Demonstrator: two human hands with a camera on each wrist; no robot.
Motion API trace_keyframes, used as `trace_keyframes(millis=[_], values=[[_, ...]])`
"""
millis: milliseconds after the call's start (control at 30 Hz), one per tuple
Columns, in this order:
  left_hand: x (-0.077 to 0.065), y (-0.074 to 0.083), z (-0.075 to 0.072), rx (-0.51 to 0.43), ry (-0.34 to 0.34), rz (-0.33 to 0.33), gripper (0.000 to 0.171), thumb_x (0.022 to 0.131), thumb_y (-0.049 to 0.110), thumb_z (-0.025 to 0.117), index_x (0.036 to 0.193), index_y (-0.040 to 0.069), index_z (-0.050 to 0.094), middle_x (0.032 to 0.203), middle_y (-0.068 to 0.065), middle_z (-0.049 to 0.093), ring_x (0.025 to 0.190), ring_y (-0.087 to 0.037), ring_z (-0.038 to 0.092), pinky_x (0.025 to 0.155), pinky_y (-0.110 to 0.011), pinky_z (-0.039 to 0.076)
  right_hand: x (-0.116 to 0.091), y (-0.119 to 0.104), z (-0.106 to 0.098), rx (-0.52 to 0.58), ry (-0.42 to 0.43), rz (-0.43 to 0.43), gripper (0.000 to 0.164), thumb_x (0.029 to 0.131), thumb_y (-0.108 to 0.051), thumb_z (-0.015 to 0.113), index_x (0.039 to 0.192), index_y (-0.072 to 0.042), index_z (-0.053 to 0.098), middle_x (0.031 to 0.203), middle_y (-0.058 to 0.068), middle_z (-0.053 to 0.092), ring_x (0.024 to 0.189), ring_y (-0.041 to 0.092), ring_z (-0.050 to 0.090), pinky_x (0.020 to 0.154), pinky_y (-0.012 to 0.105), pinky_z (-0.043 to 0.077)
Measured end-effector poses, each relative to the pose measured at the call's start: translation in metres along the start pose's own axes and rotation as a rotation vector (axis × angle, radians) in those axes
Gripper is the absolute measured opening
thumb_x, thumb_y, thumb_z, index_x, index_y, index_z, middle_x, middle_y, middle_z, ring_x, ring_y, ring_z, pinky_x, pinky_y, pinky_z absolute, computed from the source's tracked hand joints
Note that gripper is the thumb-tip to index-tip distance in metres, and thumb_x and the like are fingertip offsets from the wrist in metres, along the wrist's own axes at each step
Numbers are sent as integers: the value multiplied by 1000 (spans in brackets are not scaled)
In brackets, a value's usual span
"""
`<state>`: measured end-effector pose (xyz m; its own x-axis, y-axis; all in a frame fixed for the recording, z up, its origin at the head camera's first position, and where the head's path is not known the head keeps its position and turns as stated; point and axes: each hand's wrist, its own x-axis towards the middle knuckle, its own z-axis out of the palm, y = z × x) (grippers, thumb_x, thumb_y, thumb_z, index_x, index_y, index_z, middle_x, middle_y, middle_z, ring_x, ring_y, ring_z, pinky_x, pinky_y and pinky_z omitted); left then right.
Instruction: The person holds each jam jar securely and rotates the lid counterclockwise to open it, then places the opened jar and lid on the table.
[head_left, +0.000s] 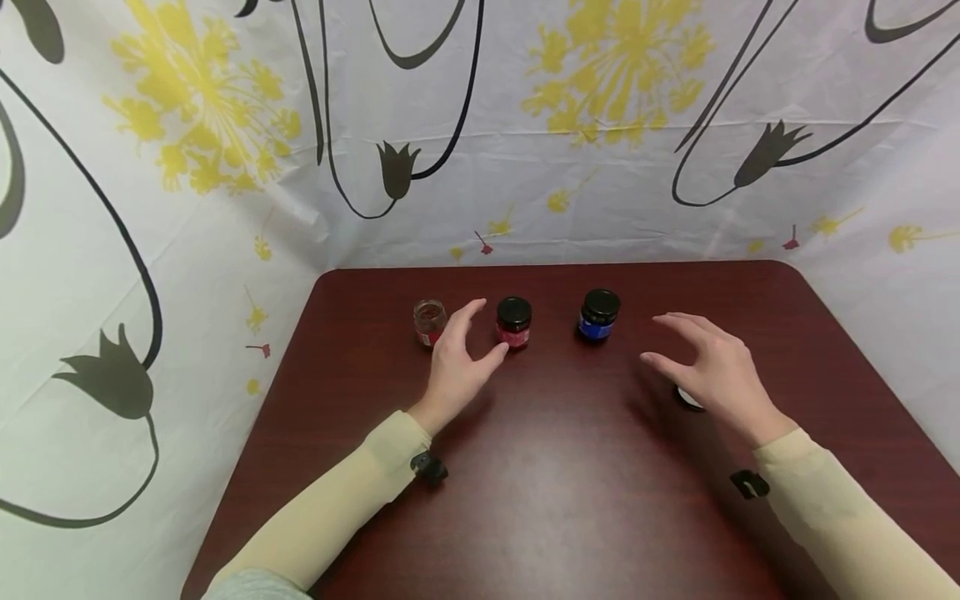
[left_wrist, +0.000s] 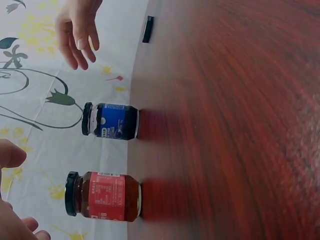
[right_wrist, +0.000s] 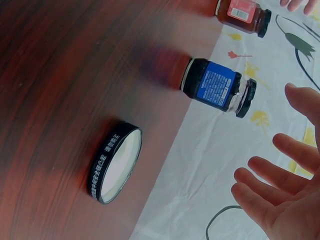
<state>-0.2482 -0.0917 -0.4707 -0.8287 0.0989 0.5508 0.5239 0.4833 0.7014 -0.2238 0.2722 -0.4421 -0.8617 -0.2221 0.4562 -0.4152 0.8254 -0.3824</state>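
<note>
1. Hovering above the dark red table (head_left: pixel 570 500), the left hand (head_left: pixel 453 367) has its fingers loosely spread and holds nothing; thumb and forefinger form a wide gap facing the red-labelled jar (head_left: pixel 513 322)
2. Red-labelled jar: upright, black lid on, just beyond the left thumb tip; whether the thumb touches it cannot be told. In the left wrist view the jar (left_wrist: pixel 102 196) stands apart from the fingertips at the frame edge
3. Small lidless jar (head_left: pixel 429 322): upright, just outside the left forefinger, on the far side of that hand from the red-labelled jar
4. Right hand (head_left: pixel 712 367): fingers extended and slightly bent, palm down, holding nothing; seen from its wrist, the fingers (right_wrist: pixel 272 187) are spread in the air
5. Blue-labelled jar (head_left: pixel 598 315): upright, lidded, ahead of the right fingertips and well apart from them, between the two hands
6. Loose black lid (right_wrist: pixel 115 162): flat on the table, white inner face up, beneath the right palm and untouched
</note>
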Motion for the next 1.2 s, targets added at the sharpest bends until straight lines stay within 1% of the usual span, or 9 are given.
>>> trace_keyframes(millis=[167, 300, 400, 567, 733, 933, 1100, 1200], values=[[0, -2, 5, -7, 7, -18, 68, 76, 34, 71, 134, 33, 36, 129, 15, 43, 117, -2, 40, 94, -33, 39, 2, -2, 2, 4, 10, -11, 55, 73, -44, 72, 124, -32, 54, 125, -3, 52, 111, 20, 50, 80, 46, 41], [-1, -3, 8, -20, 6, -48, 67, 76, 34, 72, 134, 33, 38, 128, 15, 44, 117, -1, 41, 94, -28, 38, 3, -4, 3, 7, 7, -11, 56, 73, -45, 71, 124, -34, 53, 125, -4, 51, 111, 20, 50, 80, 46, 41], [-1, -5, 11, -39, 0, -77, 67, 76, 32, 72, 133, 31, 38, 128, 14, 44, 118, -5, 42, 95, -25, 36, 5, -6, 4, 11, 6, -14, 56, 73, -45, 71, 124, -33, 53, 125, -5, 51, 111, 19, 50, 80, 45, 41], [-2, -7, 17, -95, -4, -152, 69, 75, 30, 73, 134, 29, 37, 129, 12, 44, 121, -11, 42, 96, -29, 36, 7, -11, 5, 15, -6, -14, 56, 73, -46, 71, 124, -29, 55, 125, -5, 50, 112, 19, 49, 80, 46, 41], [-3, -8, 20, -130, 3, -218, 69, 75, 31, 73, 133, 29, 37, 129, 10, 45, 121, -12, 42, 96, -32, 36, 8, -13, 5, 1, -21, -18, 57, 73, -47, 71, 124, -30, 54, 126, -4, 50, 112, 20, 49, 81, 47, 41], [-1, -12, 25, -158, 7, -260, 69, 74, 32, 74, 132, 28, 38, 127, 4, 48, 119, -17, 45, 95, -35, 37, 10, -16, 7, -6, -22, -40, 57, 72, -48, 71, 124, -28, 55, 125, -3, 51, 111, 20, 50, 81, 46, 41], [0, -17, 30, -180, 14, -286, 68, 74, 29, 75, 131, 26, 39, 126, -4, 49, 117, -21, 47, 95, -38, 37, 12, -19, 10, -1, -21, -51, 57, 72, -48, 71, 124, -29, 55, 125, -5, 50, 111, 19, 50, 82, 44, 41], [0, -21, 32, -188, 17, -304, 67, 74, 30, 75, 131, 27, 39, 126, -6, 49, 117, -22, 47, 95, -39, 37, 14, -21, 12, 2, -17, -62, 57, 73, -48, 70, 124, -29, 55, 125, -6, 51, 111, 18, 50, 81, 44, 41]])
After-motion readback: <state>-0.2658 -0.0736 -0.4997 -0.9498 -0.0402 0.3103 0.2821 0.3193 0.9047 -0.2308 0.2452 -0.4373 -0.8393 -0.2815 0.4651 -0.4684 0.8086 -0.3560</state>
